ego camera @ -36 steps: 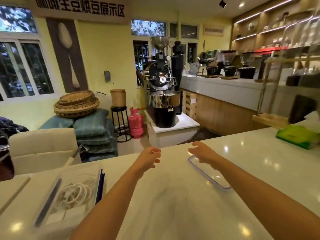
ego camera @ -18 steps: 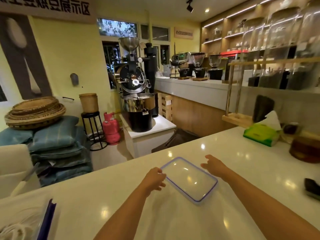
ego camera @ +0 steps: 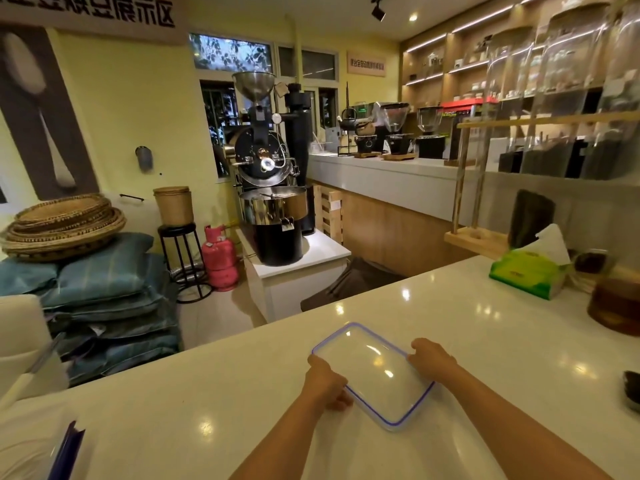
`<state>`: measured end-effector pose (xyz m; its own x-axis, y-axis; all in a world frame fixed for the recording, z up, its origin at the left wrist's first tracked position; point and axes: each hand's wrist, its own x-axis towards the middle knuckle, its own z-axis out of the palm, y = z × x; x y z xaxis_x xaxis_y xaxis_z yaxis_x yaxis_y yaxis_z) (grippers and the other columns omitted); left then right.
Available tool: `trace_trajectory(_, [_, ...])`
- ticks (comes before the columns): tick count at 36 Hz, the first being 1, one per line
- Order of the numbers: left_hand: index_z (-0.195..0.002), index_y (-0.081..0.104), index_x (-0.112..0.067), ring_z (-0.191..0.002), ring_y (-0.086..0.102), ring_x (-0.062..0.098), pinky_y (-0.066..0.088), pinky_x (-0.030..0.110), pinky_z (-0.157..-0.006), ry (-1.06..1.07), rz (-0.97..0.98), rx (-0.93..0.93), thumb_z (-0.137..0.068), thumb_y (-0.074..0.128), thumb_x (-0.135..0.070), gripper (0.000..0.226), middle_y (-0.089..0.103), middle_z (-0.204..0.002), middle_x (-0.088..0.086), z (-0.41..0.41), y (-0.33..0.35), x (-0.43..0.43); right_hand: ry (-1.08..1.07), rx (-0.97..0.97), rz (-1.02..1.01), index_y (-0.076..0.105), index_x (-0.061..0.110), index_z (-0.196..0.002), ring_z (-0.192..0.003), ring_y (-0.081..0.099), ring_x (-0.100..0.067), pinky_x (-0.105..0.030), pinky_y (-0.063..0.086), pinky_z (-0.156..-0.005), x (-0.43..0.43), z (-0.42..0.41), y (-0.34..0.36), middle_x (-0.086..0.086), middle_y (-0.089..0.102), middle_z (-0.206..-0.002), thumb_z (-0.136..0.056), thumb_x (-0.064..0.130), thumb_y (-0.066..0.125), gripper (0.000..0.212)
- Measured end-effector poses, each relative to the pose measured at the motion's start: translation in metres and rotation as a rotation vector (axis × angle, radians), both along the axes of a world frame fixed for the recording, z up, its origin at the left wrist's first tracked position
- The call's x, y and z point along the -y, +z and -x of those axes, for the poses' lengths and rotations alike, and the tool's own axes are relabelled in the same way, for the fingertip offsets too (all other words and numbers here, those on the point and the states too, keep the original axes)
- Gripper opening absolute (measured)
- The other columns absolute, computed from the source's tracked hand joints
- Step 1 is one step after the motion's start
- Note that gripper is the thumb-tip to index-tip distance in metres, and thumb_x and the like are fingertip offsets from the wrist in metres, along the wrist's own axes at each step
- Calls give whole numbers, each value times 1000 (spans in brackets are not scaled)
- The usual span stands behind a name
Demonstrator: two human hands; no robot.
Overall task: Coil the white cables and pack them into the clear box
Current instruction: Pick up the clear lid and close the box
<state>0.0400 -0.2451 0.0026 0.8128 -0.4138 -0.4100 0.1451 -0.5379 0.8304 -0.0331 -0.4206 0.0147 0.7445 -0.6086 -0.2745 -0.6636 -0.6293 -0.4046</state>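
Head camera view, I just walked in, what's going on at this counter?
A person has both hands on a clear lid with a blue rim, lying flat on the white counter. The left hand grips its near-left edge and the right hand its right edge. Only a blue-clipped corner of the clear box shows at the bottom left. No cables are in view, so the packing can't be judged.

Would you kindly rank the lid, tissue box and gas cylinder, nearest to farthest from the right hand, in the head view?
1. Lid: held by the right hand.
2. Tissue box: right, on the counter.
3. Gas cylinder: floor, far left.
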Motion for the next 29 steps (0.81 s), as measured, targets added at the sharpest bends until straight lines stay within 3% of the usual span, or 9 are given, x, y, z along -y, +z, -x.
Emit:
trace_trajectory(2, [-140,8,-6,-52,58,15,49,19,-40,18,-5,-9,-86,51,-1,69,64,-82,15,-2,-1,0,1,-20,37,45,10,-126,-120,50,-24,-32,39,-99,-1,-2,-2,-8,51,-132,-97,23,37,33])
trace_trajectory(5, [-129,23,-6,-55,59,16,51,20,-40,38,4,-22,-85,52,1,53,64,-102,23,-5,-3,-3,9,-24,61,51,15,-98,-114,54,-24,-30,40,-86,-1,-5,-4,-7,54,-113,-96,17,37,14])
trace_trajectory(10, [-87,49,-7,-54,59,18,55,27,-55,20,8,-18,-85,51,2,10,61,-71,14,-6,2,-15,4,81,14,47,2,-126,-120,51,-25,-28,41,-98,-8,-9,0,-13,52,-132,-95,12,41,33])
trace_trajectory(13, [-68,45,-10,-52,55,19,51,26,-51,19,31,34,-81,51,2,19,57,-64,11,-7,11,-25,3,163,-26,51,-2,-121,-116,54,-28,-30,43,-93,-16,-15,5,-16,55,-126,-94,10,43,31])
trace_trajectory(17, [-68,37,-14,-55,56,17,52,25,-54,56,11,80,-80,52,3,26,57,-66,11,-17,21,-44,24,269,-96,60,0,-88,-90,56,-26,-32,46,-80,-30,-27,14,-12,59,-91,-91,8,46,15])
trace_trajectory(19, [-69,33,-14,-53,56,16,52,23,-53,74,6,96,-81,50,6,28,57,-65,11,-22,26,-55,44,299,-130,61,-2,-92,-83,53,-23,-32,49,-79,-39,-34,19,-14,58,-90,-91,8,48,17])
trace_trajectory(23, [-84,34,-11,-35,55,7,49,19,-41,130,17,143,-82,46,9,23,55,-62,11,-32,39,-81,46,431,-375,58,1,-98,-67,55,-18,-22,49,-54,-65,-41,37,-11,55,-85,-92,6,46,14])
trace_trajectory(25, [-99,30,-12,-43,56,12,49,19,-40,162,32,148,-84,45,8,29,54,-67,12,-38,45,-94,48,504,-519,53,2,-100,-66,58,-19,-24,49,-50,-80,-44,49,-12,54,-88,-93,5,43,12])
trace_trajectory(29, [-124,35,-10,-71,56,21,47,26,-56,220,58,118,-91,48,-9,35,53,-90,12,-45,63,-119,78,607,-711,45,8,-93,-67,62,-23,-28,50,-54,-117,-53,71,-14,57,-93,-92,4,45,4])
